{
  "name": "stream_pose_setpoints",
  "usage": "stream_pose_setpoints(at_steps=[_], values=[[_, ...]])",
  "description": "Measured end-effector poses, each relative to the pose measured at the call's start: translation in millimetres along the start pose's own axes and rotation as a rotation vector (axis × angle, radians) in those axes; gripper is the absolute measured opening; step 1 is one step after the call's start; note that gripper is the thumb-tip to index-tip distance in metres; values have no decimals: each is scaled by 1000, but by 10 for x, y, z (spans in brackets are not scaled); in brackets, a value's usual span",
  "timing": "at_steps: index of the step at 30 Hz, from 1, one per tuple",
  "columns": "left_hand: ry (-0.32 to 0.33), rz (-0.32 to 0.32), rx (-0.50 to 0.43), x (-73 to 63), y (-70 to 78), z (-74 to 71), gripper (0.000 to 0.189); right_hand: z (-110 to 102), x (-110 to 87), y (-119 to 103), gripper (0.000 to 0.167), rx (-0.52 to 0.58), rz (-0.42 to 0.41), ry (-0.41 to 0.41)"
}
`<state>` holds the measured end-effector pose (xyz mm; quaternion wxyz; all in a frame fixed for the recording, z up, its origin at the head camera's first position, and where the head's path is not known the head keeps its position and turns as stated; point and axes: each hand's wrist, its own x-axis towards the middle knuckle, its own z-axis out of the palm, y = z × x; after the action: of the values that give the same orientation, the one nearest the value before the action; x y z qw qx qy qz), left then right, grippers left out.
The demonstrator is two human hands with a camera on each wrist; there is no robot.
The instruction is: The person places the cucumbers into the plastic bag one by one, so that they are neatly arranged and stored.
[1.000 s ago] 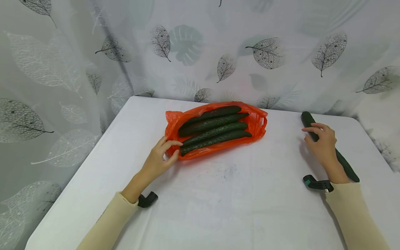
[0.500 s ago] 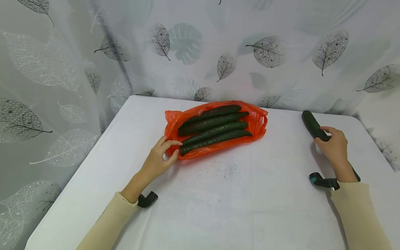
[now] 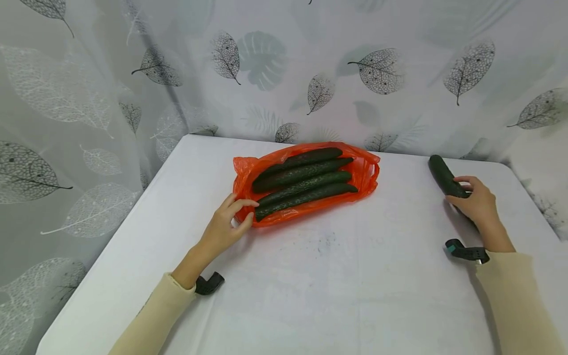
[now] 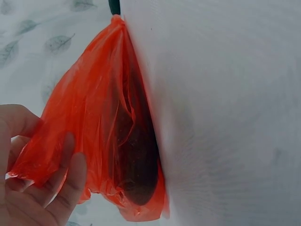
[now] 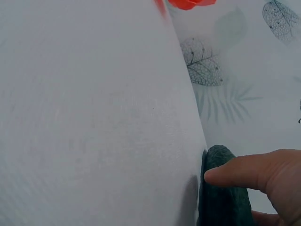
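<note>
An orange-red plastic bag (image 3: 306, 212) lies open near the back of the table with several dark green cucumbers (image 3: 306, 180) side by side in it. My left hand (image 3: 224, 222) is at the bag's left end. In the left wrist view its thumb and fingers (image 4: 73, 179) hold the edge of the bag (image 4: 89, 108). Off to the right, a single cucumber (image 3: 441, 175) lies aslant on the table. My right hand (image 3: 479, 204) grips it around the middle, thumb on one side and fingers on the other. Its near end is hidden under that hand and wrist.
A white cloth covers the table (image 3: 337, 291). Behind and to the left hangs a pale leaf-patterned curtain (image 3: 266, 74), close to the table's back edge. Dark wrist-worn devices (image 3: 466, 251) sit on both wrists.
My right hand has moved right and its fingers have come round the single cucumber, whose near end is now covered. The left hand and the bag keep their place.
</note>
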<state>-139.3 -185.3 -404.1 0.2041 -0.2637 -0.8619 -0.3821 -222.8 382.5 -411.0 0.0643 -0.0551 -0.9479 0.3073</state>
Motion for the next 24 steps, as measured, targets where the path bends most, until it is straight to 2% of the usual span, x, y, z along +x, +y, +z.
stream_pose_setpoints(at_steps=[11,17,24], values=[[8,6,-4,3,2,0,21,58,31,10,52,8,39,127],[2,5,-3,13,-1,2,21,73,-8,2,49,-3,37,152],[2,4,-9,10,-7,1,21,91,-58,-31,47,-18,-13,144]])
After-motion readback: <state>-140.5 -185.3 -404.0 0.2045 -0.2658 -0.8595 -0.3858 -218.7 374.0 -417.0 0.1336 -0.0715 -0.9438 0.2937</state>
